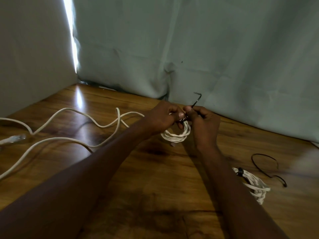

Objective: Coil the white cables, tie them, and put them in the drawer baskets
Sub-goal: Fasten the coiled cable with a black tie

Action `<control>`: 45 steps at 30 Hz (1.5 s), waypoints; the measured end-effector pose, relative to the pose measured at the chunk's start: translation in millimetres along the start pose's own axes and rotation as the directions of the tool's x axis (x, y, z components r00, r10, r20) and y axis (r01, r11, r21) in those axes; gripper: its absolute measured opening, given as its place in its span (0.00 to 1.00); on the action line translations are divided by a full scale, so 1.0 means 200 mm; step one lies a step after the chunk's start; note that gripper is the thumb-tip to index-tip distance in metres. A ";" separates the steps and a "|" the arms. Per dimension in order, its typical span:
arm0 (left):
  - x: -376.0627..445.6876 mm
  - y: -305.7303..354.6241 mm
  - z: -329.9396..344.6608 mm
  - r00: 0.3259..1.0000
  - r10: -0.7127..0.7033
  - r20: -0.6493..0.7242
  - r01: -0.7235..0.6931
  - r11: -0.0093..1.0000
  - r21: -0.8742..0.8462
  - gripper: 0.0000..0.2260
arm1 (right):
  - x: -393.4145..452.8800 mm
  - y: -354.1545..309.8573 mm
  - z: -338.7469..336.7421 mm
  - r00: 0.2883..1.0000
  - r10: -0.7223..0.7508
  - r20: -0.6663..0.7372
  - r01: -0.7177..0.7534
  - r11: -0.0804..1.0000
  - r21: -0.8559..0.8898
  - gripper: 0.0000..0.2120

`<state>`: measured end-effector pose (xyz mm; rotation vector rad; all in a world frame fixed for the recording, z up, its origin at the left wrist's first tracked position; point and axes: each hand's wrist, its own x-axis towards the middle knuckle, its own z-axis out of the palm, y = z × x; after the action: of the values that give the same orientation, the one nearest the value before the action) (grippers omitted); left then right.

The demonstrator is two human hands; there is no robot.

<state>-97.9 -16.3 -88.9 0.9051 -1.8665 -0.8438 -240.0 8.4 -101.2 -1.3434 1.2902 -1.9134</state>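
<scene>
A small coil of white cable [174, 135] hangs between my two hands above the wooden table [146, 178]. My left hand [162, 118] grips the top of the coil. My right hand [203, 121] pinches a black tie [196, 100] that wraps the coil, its free end sticking up and bent. A second white coil [255, 185], bound with a black tie, lies on the table to the right, partly behind my right forearm. A loose white cable [69, 138] sprawls over the left of the table, its plug [13, 138] at the far left.
A loose black tie [265, 168] lies curled on the table beyond the bound coil. A grey-green curtain [207, 49] hangs along the back edge, and a pale wall [31, 57] closes the left side. No drawer or basket is in view.
</scene>
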 end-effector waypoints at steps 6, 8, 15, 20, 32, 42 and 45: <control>-0.04 -0.01 0.05 0.987 0.152 0.046 -0.158 0.970 0.185 0.13 | 0.03 0.04 -0.02 0.949 0.311 -0.061 -0.295 0.937 0.189 0.08; -0.05 -0.01 0.06 0.962 0.267 0.053 -0.272 0.933 0.236 0.13 | 0.03 0.04 -0.02 0.942 0.333 -0.043 -0.319 0.926 0.202 0.06; -0.04 -0.03 0.09 0.911 0.410 -0.033 -0.363 0.839 0.406 0.16 | 0.04 0.07 -0.03 0.894 0.447 0.020 -0.439 0.866 0.239 0.08; -0.03 -0.02 0.06 0.922 0.306 -0.239 -0.150 0.849 0.507 0.13 | 0.03 -0.01 -0.03 0.976 0.200 0.082 -0.206 0.976 0.074 0.10; 0.04 -0.10 -0.04 0.968 -0.234 -0.095 0.243 0.965 0.103 0.13 | -0.04 0.00 -0.01 0.886 -0.310 0.346 0.439 0.801 -0.408 0.11; 0.03 -0.01 -0.09 0.849 -0.526 -0.039 0.465 0.781 -0.418 0.08 | -0.03 0.02 -0.02 0.860 -0.342 0.380 0.495 0.741 -0.453 0.11; 0.04 -0.01 -0.10 0.827 -0.560 0.043 0.492 0.686 -0.536 0.10 | -0.03 0.02 -0.02 0.860 -0.340 0.380 0.491 0.753 -0.439 0.11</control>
<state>-81.5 -27.8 -79.8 1.1154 -1.1459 -1.5298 -241.1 12.2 -108.3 -2.2683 1.5186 -1.5832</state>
